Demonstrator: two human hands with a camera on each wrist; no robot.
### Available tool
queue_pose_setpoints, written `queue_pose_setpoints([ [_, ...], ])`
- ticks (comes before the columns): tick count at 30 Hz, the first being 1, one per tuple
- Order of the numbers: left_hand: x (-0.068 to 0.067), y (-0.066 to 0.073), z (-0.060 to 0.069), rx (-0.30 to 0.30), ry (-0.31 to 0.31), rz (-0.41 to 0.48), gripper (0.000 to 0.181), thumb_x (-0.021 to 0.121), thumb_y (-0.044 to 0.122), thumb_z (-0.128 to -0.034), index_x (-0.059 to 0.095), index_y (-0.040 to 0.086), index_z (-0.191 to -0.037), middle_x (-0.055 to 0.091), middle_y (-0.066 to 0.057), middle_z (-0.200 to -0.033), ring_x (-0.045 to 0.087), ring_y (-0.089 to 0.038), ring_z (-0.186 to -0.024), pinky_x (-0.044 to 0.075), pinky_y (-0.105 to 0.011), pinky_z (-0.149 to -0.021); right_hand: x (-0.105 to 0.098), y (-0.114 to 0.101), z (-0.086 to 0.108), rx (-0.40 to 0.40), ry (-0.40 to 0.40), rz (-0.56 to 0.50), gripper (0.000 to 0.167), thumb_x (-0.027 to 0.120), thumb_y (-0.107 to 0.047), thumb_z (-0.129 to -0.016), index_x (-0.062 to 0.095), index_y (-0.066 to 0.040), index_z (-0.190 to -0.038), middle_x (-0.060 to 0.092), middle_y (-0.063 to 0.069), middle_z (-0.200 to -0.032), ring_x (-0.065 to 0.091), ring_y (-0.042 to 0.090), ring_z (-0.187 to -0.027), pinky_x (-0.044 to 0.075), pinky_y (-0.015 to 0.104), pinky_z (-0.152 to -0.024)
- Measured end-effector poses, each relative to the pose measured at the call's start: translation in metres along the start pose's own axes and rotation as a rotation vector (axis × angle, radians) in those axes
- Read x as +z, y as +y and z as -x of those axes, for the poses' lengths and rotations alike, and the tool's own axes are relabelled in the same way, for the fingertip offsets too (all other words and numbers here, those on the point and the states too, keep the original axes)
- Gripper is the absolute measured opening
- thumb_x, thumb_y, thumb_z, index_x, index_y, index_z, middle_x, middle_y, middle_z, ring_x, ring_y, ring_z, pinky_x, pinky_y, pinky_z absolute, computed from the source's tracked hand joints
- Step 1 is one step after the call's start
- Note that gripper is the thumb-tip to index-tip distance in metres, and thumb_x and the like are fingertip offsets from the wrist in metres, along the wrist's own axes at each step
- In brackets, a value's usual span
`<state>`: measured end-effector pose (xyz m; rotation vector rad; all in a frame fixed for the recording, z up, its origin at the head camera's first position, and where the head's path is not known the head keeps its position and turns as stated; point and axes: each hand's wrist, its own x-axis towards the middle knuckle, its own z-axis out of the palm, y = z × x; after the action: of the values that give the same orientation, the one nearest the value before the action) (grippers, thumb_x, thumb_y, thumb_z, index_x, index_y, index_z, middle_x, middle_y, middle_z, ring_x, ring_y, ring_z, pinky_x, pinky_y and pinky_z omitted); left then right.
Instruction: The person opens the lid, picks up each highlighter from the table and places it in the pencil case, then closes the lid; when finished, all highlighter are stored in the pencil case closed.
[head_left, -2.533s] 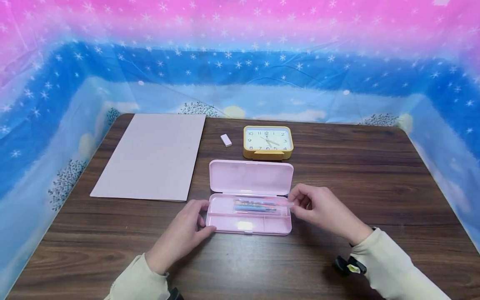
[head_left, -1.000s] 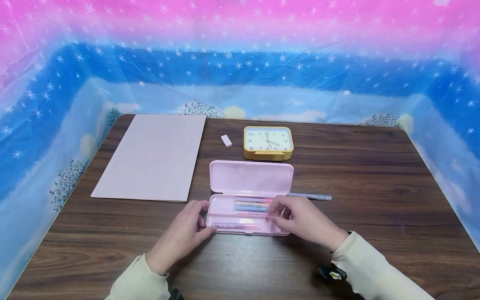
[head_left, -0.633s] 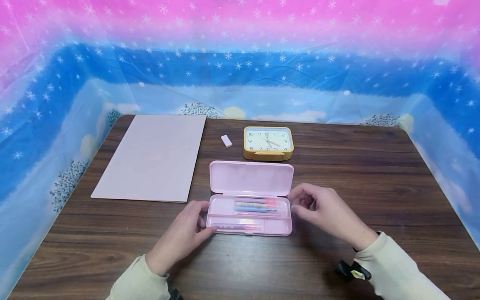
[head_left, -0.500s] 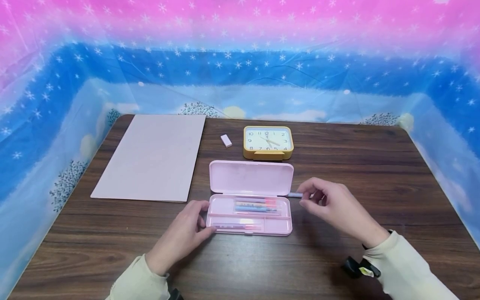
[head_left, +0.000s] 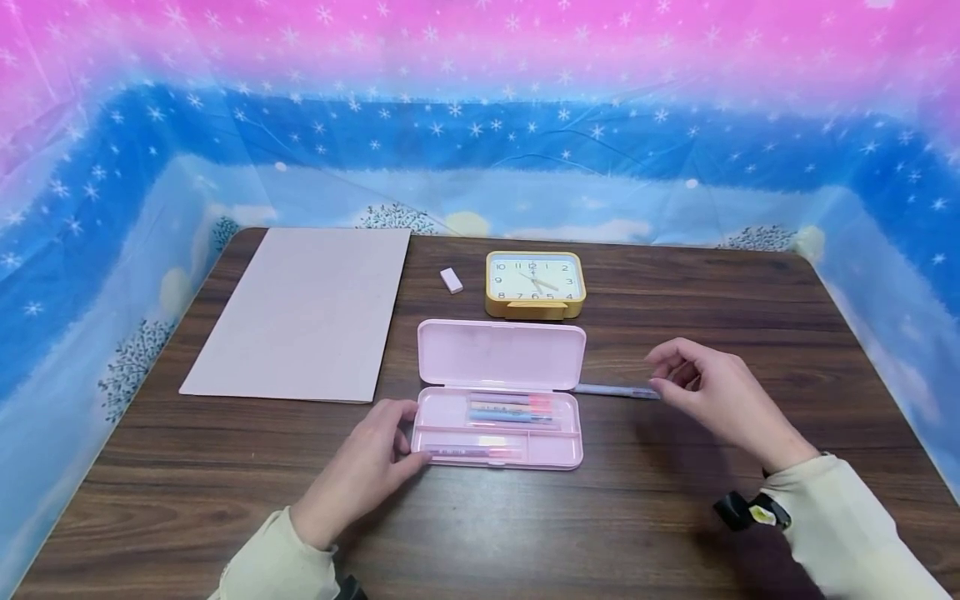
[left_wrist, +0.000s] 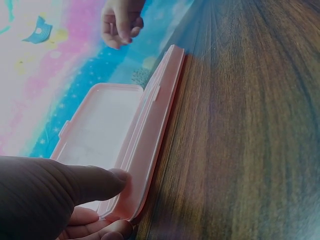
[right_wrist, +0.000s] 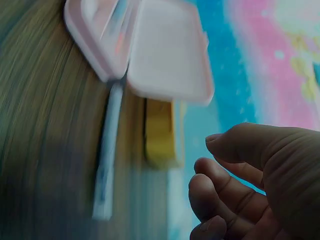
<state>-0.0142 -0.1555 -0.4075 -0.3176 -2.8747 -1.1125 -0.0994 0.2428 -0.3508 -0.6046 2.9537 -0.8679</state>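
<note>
An open pink pencil case (head_left: 442, 411) lies on the table with its lid (head_left: 501, 354) folded back. My left hand (head_left: 367, 454) grips its left end, the thumb on the front wall in the left wrist view. Several pens (head_left: 510, 408) lie in the rear compartment, and one more pen (head_left: 465, 452) lies in the long front compartment. Another slim, pale blue-grey pen (head_left: 611, 390) lies on the table to the right of the case, one end reaching the hinge. My right hand (head_left: 720, 400) hovers by this pen's far end, fingers loosely bent, nothing between them.
Behind the case stands a yellow alarm clock (head_left: 534, 279), with a small white eraser (head_left: 451, 280) to its left. A large pale flat board or folder (head_left: 307, 312) covers the table's left side. A snowflake-patterned cloth (head_left: 480, 125) surrounds the table.
Earlier my right hand put a pen into the case's front compartment. It has since moved right, past the case, to the loose pen's outer end. My left hand stayed on the case.
</note>
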Motion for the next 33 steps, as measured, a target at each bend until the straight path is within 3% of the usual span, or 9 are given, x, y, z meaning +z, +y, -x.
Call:
queue_pose_setpoints([
  [6,0.000,-0.001,0.000,-0.003,-0.001,0.002,0.047,0.082,0.004,-0.0755,0.059,-0.001,-0.117,0.058,-0.007,-0.101,0.054,-0.008,-0.074,0.048,-0.021,-0.066,0.002,0.031,-0.003,0.101,-0.064,-0.001,0.018,0.068,-0.018,-0.092,0.066,-0.014,-0.109,0.067,-0.001,-0.090,0.060,0.009,-0.075,0.048,0.024,-0.062],
  [14,-0.001,0.000,-0.001,-0.013,-0.010,0.004,0.048,0.082,0.005,-0.0757,0.059,-0.001,-0.118,0.058,-0.007,-0.101,0.054,-0.008,-0.074,0.048,-0.021,-0.066,0.012,0.057,-0.005,0.150,-0.152,-0.025,0.021,0.067,-0.020,-0.092,0.066,-0.011,-0.112,0.066,0.001,-0.089,0.058,0.011,-0.072,0.047,0.025,-0.064],
  [24,-0.002,0.002,-0.001,-0.050,-0.031,0.003,0.049,0.082,0.006,-0.0770,0.059,-0.001,-0.120,0.058,-0.007,-0.104,0.053,-0.009,-0.076,0.048,-0.021,-0.067,0.024,0.064,-0.007,0.152,-0.192,-0.014,0.017,0.069,-0.015,-0.090,0.067,-0.013,-0.107,0.064,-0.002,-0.083,0.054,0.010,-0.067,0.043,0.024,-0.061],
  [33,-0.001,0.002,-0.001,-0.040,-0.025,0.005,0.048,0.082,0.006,-0.0764,0.059,0.000,-0.119,0.058,-0.007,-0.103,0.053,-0.009,-0.076,0.048,-0.021,-0.067,0.026,0.061,-0.009,0.159,-0.202,-0.015,0.010,0.067,-0.015,-0.091,0.067,-0.014,-0.101,0.062,-0.002,-0.082,0.053,0.012,-0.068,0.043,0.024,-0.060],
])
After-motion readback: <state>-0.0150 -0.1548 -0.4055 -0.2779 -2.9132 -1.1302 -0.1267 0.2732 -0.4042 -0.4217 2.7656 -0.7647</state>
